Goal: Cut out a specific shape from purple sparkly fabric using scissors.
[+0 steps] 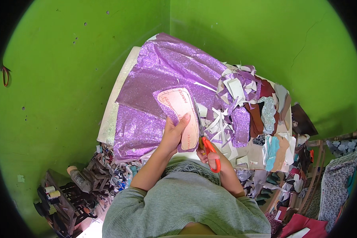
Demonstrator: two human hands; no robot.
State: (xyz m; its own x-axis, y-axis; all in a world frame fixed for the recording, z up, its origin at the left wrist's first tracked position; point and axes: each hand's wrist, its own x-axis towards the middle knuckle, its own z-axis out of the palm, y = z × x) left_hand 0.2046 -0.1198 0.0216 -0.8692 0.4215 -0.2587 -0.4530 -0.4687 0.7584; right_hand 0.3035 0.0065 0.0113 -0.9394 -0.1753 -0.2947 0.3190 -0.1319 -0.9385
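My left hand (173, 135) grips a pale pink insole-shaped piece (188, 129) together with the purple glitter fabric behind it, thumb pressed on top. A narrow purple border (158, 94) of that fabric shows around the pink shape. In my right hand (203, 156) are orange-handled scissors (215, 158), fingers wrapped in the handles. The blades lie along the right edge of the held piece; how far apart they are is hard to make out. Beneath both hands a large purple glitter sheet (142, 89) spreads, wrinkled, over the table.
White and purple offcuts (220, 125) pile up right of the scissors. Beyond them lie stacked cut pieces (269, 115) in brown, silver and grey, with turquoise and tan pieces (271, 146) nearer me. Green walls meet behind the table. Thread spools (53, 194) stand at lower left; scraps heap on both sides.
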